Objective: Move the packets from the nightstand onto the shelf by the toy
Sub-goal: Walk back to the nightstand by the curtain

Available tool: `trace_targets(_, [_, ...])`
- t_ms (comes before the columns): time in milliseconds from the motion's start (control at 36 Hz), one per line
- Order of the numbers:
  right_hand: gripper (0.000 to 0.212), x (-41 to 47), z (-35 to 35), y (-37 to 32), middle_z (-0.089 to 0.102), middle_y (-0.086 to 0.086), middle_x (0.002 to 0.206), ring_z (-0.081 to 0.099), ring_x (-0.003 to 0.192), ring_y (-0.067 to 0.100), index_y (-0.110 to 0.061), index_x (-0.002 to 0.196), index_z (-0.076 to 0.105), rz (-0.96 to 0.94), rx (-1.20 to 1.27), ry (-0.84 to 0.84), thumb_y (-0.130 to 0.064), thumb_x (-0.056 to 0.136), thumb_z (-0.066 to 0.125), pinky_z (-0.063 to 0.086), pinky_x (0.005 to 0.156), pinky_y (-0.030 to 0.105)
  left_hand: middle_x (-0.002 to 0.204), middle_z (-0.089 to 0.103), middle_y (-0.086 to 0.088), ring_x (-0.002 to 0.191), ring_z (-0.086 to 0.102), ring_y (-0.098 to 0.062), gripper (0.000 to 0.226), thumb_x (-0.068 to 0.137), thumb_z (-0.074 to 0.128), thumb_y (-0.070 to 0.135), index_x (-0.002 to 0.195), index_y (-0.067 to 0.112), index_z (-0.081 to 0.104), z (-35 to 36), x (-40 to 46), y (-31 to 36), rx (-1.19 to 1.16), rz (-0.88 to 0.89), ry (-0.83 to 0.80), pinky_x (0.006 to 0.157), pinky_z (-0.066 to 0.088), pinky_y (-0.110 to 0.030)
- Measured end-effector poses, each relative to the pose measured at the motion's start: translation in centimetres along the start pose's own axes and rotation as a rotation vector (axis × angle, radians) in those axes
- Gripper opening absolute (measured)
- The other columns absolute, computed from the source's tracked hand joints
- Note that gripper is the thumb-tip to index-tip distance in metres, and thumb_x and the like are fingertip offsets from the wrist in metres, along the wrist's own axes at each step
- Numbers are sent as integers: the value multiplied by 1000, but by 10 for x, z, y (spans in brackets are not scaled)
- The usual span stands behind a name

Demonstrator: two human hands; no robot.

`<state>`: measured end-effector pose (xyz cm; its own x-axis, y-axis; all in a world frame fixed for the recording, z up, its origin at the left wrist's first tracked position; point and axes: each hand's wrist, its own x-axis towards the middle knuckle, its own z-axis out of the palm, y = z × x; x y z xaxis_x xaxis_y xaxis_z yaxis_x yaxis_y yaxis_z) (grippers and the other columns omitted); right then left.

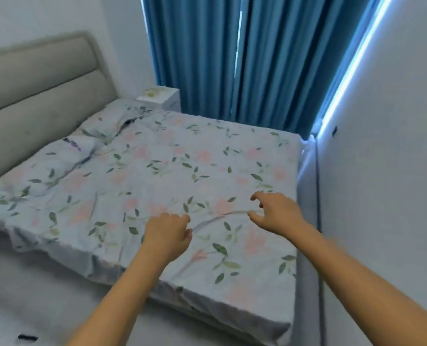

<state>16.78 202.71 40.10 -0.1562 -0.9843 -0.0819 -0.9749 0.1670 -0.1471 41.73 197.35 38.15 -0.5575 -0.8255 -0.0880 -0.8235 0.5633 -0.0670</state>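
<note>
Packets (152,92): yellowish, blurred, lying on top of white nightstand (168,101) at far corner of bed, next to blue curtain (232,58); well apart from both hands. Left hand (167,234) and right hand (277,212): both over floral bedspread (157,171) nr foot end, fingers loosely curled, slightly apart, holding nothing. Grey padded headboard (40,78) at left.

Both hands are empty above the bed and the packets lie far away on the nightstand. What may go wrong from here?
1. The nightstand stands beyond the bed, by the curtain; leaning across may mean an unsteady stretch.
2. The packets look small and blurred, so their number is unclear; one may be left behind.
3. Neither the shelf nor the toy is in view, so left hand and right hand must carry them unseen.
</note>
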Motion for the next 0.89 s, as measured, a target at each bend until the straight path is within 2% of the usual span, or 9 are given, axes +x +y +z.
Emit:
trace_targets(139, [54,-60,-3,148,65,0,114,58,109,23,-28,135,44,244,38,-41,-51,87,53,51,84,35,112,65,-1,103,60,-24,38,99,34,40,129,22,49,-11,70,158,-11,235,-43,73,44,-32])
trace_targets(250, [56,-95,-8,251,62,1,119,58,109,23,-29,137,40,319,3,-125,-45,86,53,50,83,33,108,67,-2,100,62,-23,39,100,36,41,134,25,46,-22,118,278,-73,351,-75,69,40,-29])
trace_targets(361, [56,-111,-18,325,60,0,122,57,109,21,-29,139,39,386,22,-159,-44,87,52,46,80,30,106,67,0,98,62,-21,40,99,35,42,134,26,46,-32,158,360,-96,412,-66,66,40,-28])
trace_targets(500, [53,-99,-25,387,60,0,121,56,110,21,-26,139,39,438,30,-162,-44,90,49,42,79,28,115,66,0,103,62,-21,41,99,36,42,134,26,48,-40,202,413,-63,443,-102,78,47,-30])
trace_targets(722, [52,-28,-17,454,60,3,121,56,110,23,-24,138,40,460,41,-171,-44,91,46,42,79,30,126,62,1,108,61,-19,42,98,37,47,134,28,47,-35,298,449,-75,431,-175,85,48,-30])
trace_targets(889, [53,57,-8,520,62,2,117,57,109,21,-24,138,40,474,104,-172,-48,91,46,45,83,30,126,62,1,110,60,-19,43,98,37,47,136,28,47,-34,408,472,-70,390,-217,86,47,-29])
